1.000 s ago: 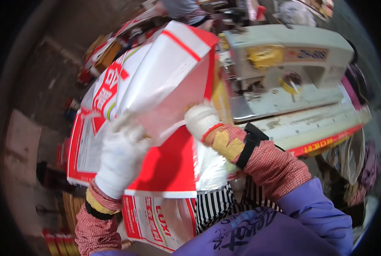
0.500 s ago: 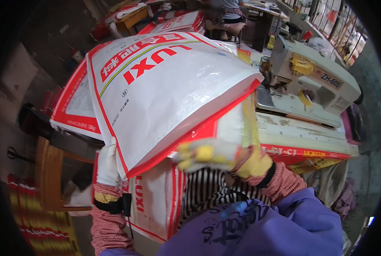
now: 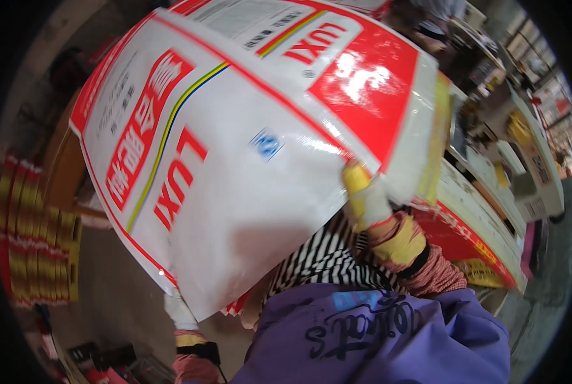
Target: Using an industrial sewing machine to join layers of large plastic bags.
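A large white and red woven plastic sack (image 3: 254, 211) spreads out in front of me, its near edge hanging over my lap. My left hand (image 3: 180, 311), in a white glove, is closed on the sack's near left corner; part of the fingers is hidden by the sack. At the near right corner, my right hand (image 3: 367, 200) grips the edge in a white glove with yellow fingers. Under and beyond this sack lies another red and white sack (image 3: 388, 83), with a clear shiny strip along its right side.
To the right stands an industrial sewing machine (image 3: 534, 169) on a pale table (image 3: 472, 211) with a red box-like side. Stacked yellow and red bundles (image 3: 39, 237) sit on the floor at left. A person (image 3: 436, 16) is at the far back.
The sack has come round nearer and to the left, now printed face up and spread wide. My right hand has moved from below its open edge to its right corner. The view has turned.
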`<state>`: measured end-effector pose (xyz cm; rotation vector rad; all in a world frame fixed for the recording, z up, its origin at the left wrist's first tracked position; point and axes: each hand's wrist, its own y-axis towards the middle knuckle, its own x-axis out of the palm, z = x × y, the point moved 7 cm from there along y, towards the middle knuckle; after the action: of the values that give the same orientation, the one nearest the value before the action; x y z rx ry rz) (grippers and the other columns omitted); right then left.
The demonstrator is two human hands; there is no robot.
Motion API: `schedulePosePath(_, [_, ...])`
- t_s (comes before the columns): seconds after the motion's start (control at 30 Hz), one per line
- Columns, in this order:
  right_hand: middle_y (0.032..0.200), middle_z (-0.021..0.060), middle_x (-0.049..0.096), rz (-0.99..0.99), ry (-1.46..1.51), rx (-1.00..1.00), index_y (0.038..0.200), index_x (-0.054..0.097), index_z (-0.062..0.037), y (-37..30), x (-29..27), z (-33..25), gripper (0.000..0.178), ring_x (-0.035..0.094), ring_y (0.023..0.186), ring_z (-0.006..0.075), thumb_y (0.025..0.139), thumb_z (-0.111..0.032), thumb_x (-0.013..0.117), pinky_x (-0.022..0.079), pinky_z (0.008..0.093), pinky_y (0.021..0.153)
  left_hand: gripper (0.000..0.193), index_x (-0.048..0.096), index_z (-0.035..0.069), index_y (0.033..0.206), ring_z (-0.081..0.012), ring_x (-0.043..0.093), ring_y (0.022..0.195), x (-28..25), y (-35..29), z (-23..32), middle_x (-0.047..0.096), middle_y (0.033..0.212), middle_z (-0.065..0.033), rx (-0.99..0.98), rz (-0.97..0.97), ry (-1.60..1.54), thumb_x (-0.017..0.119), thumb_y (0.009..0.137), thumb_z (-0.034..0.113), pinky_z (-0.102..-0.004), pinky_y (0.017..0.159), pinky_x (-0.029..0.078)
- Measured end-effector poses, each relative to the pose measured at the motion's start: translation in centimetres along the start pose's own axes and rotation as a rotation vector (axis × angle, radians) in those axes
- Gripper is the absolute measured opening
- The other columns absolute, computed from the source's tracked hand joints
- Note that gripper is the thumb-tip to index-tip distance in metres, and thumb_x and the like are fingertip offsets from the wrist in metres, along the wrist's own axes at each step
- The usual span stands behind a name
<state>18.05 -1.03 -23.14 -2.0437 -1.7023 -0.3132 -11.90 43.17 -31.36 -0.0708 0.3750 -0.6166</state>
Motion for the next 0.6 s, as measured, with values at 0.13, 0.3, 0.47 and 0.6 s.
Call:
schedulePosePath(0.13, [0.075, 0.0252, 0.061, -0.138, -1.223, 0.281, 0.096, 0.054, 0.0087, -1.2, 7.8, 10.0, 0.079, 0.061, 0.075, 0.0404, 0.071, -0.066, 0.053, 0.050, 0.0429, 0.070, 0.018, 0.056, 0.001, 0.090, -0.0180, 0.054, 0.063, -9.1, -0.8, -16.2, 0.059, 0.074, -0.0081, -0.166, 0.304, 0.283, 0.047, 0.089, 0.017, -0.0347, 0.059, 0.046])
schedulePosePath(0.3, [0.089, 0.0249, 0.061, -0.879, -1.868, -0.083, 0.092, 0.063, -0.0027, 7.3, 3.9, 30.0, 0.035, 0.062, 0.080, 0.0386, 0.085, -0.023, 0.036, 0.048, 0.0486, 0.067, 0.023, 0.058, -0.002, 0.078, -0.0345, 0.059, 0.068, -5.2, -2.5, -21.2, 0.060, 0.073, -0.0188, 0.097, -0.421, 1.593, 0.047, 0.083, 0.018, -0.0402, 0.060, 0.046])
schedulePosePath(0.47, [0.091, 0.0210, 0.061, -0.878, -1.865, 0.386, 0.092, 0.061, -0.0012, 5.7, 6.0, 25.5, 0.047, 0.060, 0.083, 0.0370, 0.088, -0.036, 0.031, 0.045, 0.0455, 0.073, 0.025, 0.058, -0.004, 0.080, -0.0387, 0.059, 0.070, -6.3, -6.1, -18.4, 0.059, 0.075, -0.0223, -0.429, -0.034, 0.873, 0.048, 0.081, 0.019, -0.0457, 0.063, 0.044])
schedulePosePath(0.6, [0.095, 0.0172, 0.060, -0.853, -2.465, -0.364, 0.094, 0.059, -0.0023, 7.4, 7.3, 22.3, 0.032, 0.059, 0.083, 0.0306, 0.085, -0.026, 0.040, 0.046, 0.0404, 0.071, 0.024, 0.058, -0.004, 0.084, -0.0369, 0.059, 0.072, -2.8, -4.2, -12.2, 0.060, 0.074, -0.0212, -0.304, -0.003, 0.890, 0.048, 0.082, 0.017, -0.0440, 0.063, 0.045])
